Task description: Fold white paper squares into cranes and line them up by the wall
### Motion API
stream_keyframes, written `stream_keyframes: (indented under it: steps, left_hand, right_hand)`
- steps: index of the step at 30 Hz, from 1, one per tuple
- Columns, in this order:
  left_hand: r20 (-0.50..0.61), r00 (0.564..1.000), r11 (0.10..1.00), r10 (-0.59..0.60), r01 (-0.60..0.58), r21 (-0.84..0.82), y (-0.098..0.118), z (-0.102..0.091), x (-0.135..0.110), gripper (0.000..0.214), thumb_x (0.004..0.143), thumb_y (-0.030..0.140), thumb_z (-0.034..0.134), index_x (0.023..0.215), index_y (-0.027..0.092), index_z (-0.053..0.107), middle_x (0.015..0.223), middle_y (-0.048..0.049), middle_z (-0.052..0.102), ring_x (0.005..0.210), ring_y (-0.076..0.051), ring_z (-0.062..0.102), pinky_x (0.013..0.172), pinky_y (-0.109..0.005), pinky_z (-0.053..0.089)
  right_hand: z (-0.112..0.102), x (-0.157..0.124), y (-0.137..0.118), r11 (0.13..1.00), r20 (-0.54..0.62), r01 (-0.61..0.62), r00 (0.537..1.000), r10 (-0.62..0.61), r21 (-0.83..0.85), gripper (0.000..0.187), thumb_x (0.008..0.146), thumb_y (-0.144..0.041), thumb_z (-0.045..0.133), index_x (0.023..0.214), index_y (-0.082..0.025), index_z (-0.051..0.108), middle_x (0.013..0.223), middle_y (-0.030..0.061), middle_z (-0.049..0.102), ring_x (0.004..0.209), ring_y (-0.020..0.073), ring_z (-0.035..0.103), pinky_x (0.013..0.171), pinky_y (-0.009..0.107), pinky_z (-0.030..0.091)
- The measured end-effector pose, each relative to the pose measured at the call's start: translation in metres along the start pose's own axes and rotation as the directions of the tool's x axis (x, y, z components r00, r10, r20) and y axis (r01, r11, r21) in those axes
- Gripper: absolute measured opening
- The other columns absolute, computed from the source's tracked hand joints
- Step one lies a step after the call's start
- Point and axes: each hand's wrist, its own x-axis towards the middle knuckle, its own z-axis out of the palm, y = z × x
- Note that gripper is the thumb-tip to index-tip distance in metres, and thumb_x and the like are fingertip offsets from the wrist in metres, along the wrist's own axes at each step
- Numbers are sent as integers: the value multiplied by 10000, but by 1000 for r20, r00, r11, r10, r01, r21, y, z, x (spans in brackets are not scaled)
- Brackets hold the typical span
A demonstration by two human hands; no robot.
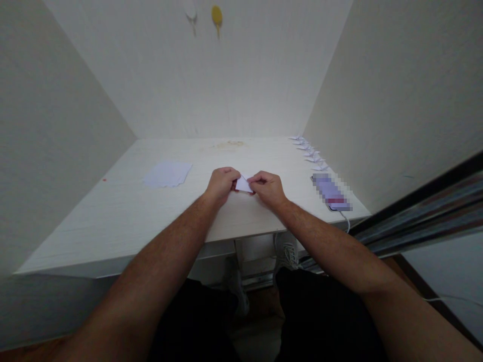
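Observation:
A small folded white paper (243, 184) lies on the white table (113, 221) between my two hands. My left hand (222, 183) has its fingers curled and pinches the paper's left edge. My right hand (266, 187) is closed on the paper's right edge, fingers pressed down on it. Most of the paper is hidden under my fingers.
A stack of loose white sheets (167, 174) lies to the left. A row of several small folded paper figures (310, 153) runs along the right wall. A phone (332, 192) with a white cable lies at the table's right edge. Walls close in on three sides.

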Motion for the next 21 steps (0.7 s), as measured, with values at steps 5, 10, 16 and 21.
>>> stream_keyframes:
  steps: [5, 10, 16, 21]
  left_hand:
    - [37, 999, 999, -40, 40, -2, 2, 1, -1, 106, 532, 166, 657, 488, 165, 561, 427, 29, 461, 385, -89, 413, 391, -235, 287]
    - [19, 1000, 1000, -22, 22, -9, 4, 2, -3, 91, 531, 169, 664, 509, 162, 577, 434, 22, 488, 395, -94, 440, 400, -233, 316]
    - [-17, 1000, 1000, 19, -19, 12, 3, 5, -3, 72, 551, 161, 654, 526, 156, 587, 446, 17, 519, 397, -93, 463, 406, -224, 319]
    - [-33, 999, 999, 25, -24, 21, 1, 6, -2, 64, 564, 163, 647, 528, 157, 595, 434, 21, 511, 393, -90, 445, 408, -226, 314]
  right_hand:
    - [-1, 0, 4, 998, -13, 35, 999, -36, -45, 104, 637, -239, 657, 705, -203, 726, 589, -16, 676, 524, 132, 612, 521, 254, 479]
    - [-2, 0, 5, 983, -53, 111, 991, -120, -146, 243, 685, -253, 647, 900, -201, 747, 613, -44, 633, 537, 105, 551, 542, 240, 452]
    - [-4, -1, 0, 984, -68, 105, 991, -115, -141, 125, 703, -298, 663, 754, -198, 718, 573, -33, 616, 541, 118, 550, 527, 244, 421]
    - [-5, -1, 1, 964, -46, 194, 978, -205, -180, 119, 695, -261, 644, 729, -202, 742, 649, -9, 678, 594, 126, 575, 588, 257, 453]
